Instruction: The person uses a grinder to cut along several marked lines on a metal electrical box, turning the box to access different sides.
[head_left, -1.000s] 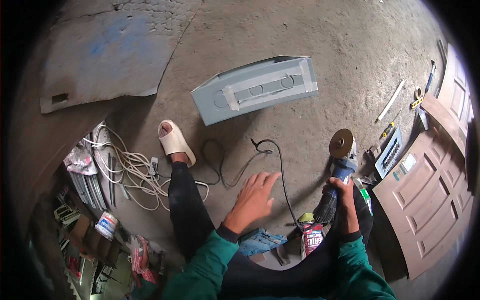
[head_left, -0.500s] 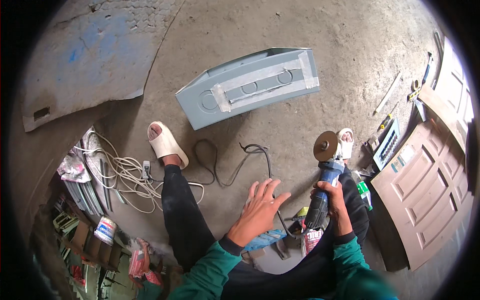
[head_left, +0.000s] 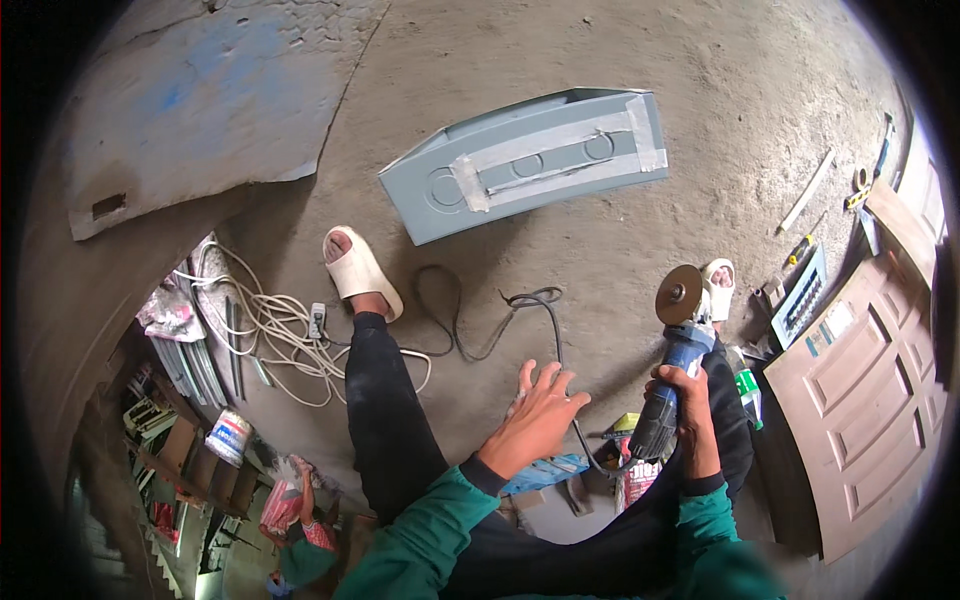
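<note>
My right hand (head_left: pixel 690 405) is wrapped around the blue body of an angle grinder (head_left: pixel 686 348). Its brown disc (head_left: pixel 679 294) points away from me, and its dark cord (head_left: pixel 590 450) runs from the rear end down and across the floor. Held in the air near the cord, my left hand (head_left: pixel 535 425) is empty, with its fingers apart and slightly bent. Farther off, a grey metal box (head_left: pixel 408 200) rests on the concrete floor. Strips of whitish tape (head_left: pixel 560 179) frame a long area on its near side, where round outlines show.
A coiled white extension cord (head_left: pixel 262 325) with a socket block (head_left: pixel 317 321) lies at left, beside metal strips and a paint can (head_left: pixel 229 437). Panelled brown doors (head_left: pixel 855 400) lean at right, near scattered tools. Another person (head_left: pixel 305 540) is at lower left.
The whole view has shifted, so the floor and box appear farther right. My left hand's fingers are bent a little more. The grinder stays in my right hand.
</note>
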